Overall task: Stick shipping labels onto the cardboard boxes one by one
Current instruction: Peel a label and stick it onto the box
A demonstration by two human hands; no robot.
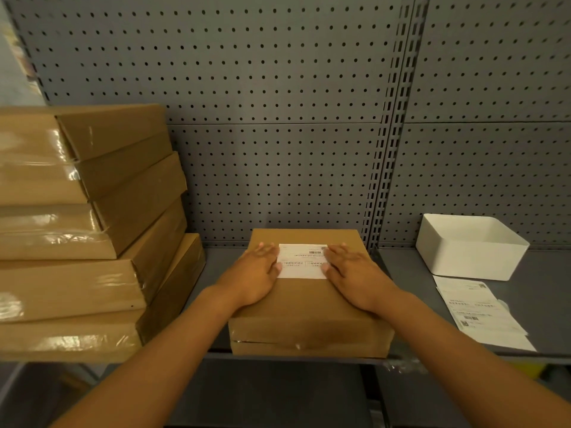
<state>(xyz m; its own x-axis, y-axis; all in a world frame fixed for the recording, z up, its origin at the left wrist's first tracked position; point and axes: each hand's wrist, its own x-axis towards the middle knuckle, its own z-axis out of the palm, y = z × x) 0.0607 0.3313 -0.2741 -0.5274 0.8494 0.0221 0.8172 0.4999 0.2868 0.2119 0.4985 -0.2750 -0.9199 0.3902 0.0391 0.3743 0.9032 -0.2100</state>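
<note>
From your head camera, your palms and forearms cover much of the top of the box (309, 307), and the fingertips overlap both short ends of the label (302, 261), so its edges there are hidden. The stack (80, 230) of taped boxes at your left is cut off by the frame edge, and glare on the tape blurs their near faces. The space below the shelf (540, 304) is dark and hard to make out.

The box sits near the shelf's front edge, in the middle, with the label on the far half of its top. Your left hand (258, 273) lies flat on the label's left end, fingers straight and together, pressing down. Your right hand (350, 270) lies flat on the right end the same way, fingers slightly spread.

The shelf is grey metal, backed by a grey pegboard (278, 88) with slotted uprights. To your right a white bin (469, 247) stands against the pegboard. Just in front of it, loose sheets (479, 313) of labels lie on the shelf, overlapping.

The label carries a small barcode at its far right corner and lines of print, upside down to you and too small to read. The sheets show similar print and a code block, also unreadable.
</note>
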